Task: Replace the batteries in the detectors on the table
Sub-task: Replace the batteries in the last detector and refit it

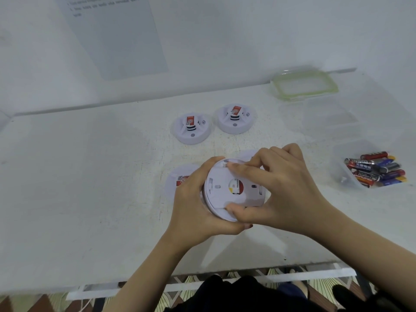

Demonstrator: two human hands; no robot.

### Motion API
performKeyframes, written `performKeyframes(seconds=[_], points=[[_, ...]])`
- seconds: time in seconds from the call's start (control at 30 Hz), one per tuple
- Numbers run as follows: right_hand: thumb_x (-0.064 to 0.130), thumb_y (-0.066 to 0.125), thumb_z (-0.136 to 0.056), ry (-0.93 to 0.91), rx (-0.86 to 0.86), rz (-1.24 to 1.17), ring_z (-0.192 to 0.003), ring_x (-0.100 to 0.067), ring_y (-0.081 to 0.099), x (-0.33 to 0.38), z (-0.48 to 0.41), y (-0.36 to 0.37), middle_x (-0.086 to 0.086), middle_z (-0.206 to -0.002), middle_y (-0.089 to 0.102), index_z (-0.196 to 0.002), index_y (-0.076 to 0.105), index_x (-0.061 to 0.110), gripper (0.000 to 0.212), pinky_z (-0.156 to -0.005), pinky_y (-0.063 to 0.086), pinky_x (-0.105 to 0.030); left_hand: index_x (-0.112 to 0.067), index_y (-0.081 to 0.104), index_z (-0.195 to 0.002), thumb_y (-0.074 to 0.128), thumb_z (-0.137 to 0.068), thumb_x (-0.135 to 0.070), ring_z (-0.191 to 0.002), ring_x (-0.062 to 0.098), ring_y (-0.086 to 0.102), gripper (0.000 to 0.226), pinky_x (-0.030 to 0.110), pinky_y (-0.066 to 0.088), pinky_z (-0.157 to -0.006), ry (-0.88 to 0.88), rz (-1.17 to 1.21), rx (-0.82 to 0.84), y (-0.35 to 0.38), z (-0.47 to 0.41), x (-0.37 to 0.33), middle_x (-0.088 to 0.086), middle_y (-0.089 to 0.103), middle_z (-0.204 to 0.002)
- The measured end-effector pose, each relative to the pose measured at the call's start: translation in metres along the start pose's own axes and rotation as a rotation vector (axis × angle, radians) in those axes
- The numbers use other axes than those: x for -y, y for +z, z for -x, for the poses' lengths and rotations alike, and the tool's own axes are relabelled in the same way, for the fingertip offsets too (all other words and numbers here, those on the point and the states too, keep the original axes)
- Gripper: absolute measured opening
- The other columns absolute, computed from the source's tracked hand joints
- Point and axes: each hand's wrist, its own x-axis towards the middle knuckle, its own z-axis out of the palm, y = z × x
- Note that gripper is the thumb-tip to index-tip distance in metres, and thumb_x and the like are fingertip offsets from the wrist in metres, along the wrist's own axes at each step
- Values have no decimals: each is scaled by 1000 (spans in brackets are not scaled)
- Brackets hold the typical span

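Detector (225,194) held above the table (90,176), underside up, left hand (193,206) curled round its rim, right hand (283,188) pinching its edges, red label (236,186) and batteries (376,172) too blurred to read.

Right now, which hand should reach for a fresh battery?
Right. The batteries lie to the right, nearer the right hand; the left hand grips the detector and could probably steady it alone.
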Motion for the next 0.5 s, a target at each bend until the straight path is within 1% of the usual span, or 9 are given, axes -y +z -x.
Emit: performKeyframes(seconds=[0.1, 0.13, 0.2, 0.27, 0.3, 0.37, 0.4, 0.47, 0.5], points=[[56, 61, -68, 54, 42, -65, -74, -18, 55, 0, 0, 0, 1, -85, 59, -109, 70, 19, 56, -71, 35, -36, -14, 56, -120, 83, -53, -26, -103, 13, 62, 73, 18, 49, -82, -48, 29, -21, 4, 0, 2, -11, 64, -108], [54, 60, -70, 83, 63, -107, -80, -18, 56, 0, 1, 1, 0, -93, 60, -114, 67, 20, 57, -74, 39, -37, -14, 55, -122, 84, -54, -25, -106, 15, 62, 75, 21, 50, -84, -67, 40, -32, 5, 0, 3, -10, 64, -111], [52, 56, -76, 141, 104, -211, -99, -17, 54, 2, 3, 3, -1, -114, 57, -128, 57, 21, 61, -84, 43, -38, -16, 50, -128, 86, -53, -29, -113, 12, 59, 84, 23, 50, -89, -97, 17, -60, 5, -2, 3, -12, 61, -120], [53, 53, -80, 213, 118, -368, -117, -11, 47, 6, 7, 5, 2, -130, 47, -138, 46, 22, 66, -94, 43, -34, -20, 45, -130, 90, -50, -32, -116, 5, 55, 92, 18, 48, -90, -115, -15, -75, 4, -6, 4, -20, 55, -124], [54, 53, -80, 256, 114, -455, -123, -7, 43, 9, 8, 5, 6, -134, 43, -141, 42, 24, 69, -96, 41, -27, -21, 43, -131, 91, -50, -30, -117, 3, 54, 94, 16, 48, -90, -113, -30, -74, 4, -7, 5, -21, 53, -125], [59, 57, -75, 337, 78, -557, -126, 1, 39, 14, 8, 5, 12, -136, 42, -140, 41, 28, 74, -97, 37, -13, -21, 42, -133, 91, -54, -28, -120, 5, 52, 92, 21, 48, -94, -90, -73, -62, 6, -10, 6, -16, 52, -129], [61, 59, -71, 375, 56, -583, -125, 4, 39, 16, 6, 5, 14, -134, 44, -139, 42, 28, 77, -97, 36, -9, -21, 42, -133, 88, -58, -32, -123, 6, 50, 89, 23, 46, -98, -60, -101, -58, 8, -11, 7, -13, 50, -132], [58, 68, -65, 454, 30, -692, -121, 7, 44, 19, 5, 6, 20, -128, 50, -137, 44, 28, 81, -93, 38, -7, -18, 42, -133, 81, -64, -36, -126, 6, 45, 82, 21, 40, -103, 45, -185, -60, 12, -13, 7, -9, 47, -134], [51, 73, -65, 498, 29, -780, -119, 6, 47, 20, 4, 6, 21, -125, 53, -136, 45, 29, 79, -90, 42, -8, -15, 42, -133, 80, -65, -34, -127, 7, 44, 80, 20, 37, -105, 97, -226, -56, 15, -14, 8, -6, 46, -134]])
